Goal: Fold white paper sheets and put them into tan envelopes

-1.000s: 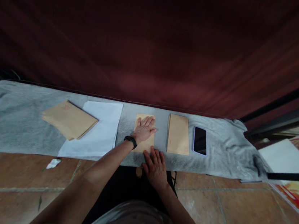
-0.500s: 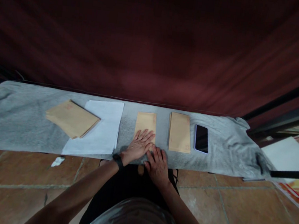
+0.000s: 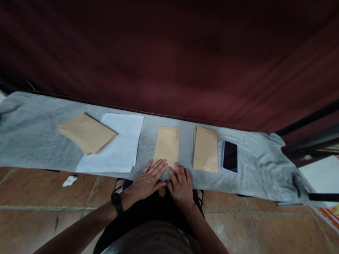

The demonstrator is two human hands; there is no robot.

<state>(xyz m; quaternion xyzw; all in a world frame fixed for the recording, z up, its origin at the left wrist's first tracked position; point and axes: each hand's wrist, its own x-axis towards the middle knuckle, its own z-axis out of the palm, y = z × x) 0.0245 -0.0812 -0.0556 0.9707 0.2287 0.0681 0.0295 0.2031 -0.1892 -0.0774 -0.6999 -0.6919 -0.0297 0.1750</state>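
Note:
A single brown paper envelope lies flat on the grey cloth in front of me, its near edge under my fingertips. My left hand rests at the envelope's lower left corner, fingers stretched out and flat. At the lower right corner lies my right hand, its fingers spread, the two thumbs close together. Neither hand grips anything. To the right is a small stack of brown envelopes. On the left, another pile of envelopes overlaps white paper sheets.
A phone with a pale purple edge lies right of the stack. Grey cloth covers the narrow bench. Behind it hangs a dark red curtain. A crumpled white tissue is on the tiled floor.
My left hand has slid back from the envelope's middle to its near edge, uncovering most of it. My right hand has stayed near the lower right corner. The view has shifted slightly.

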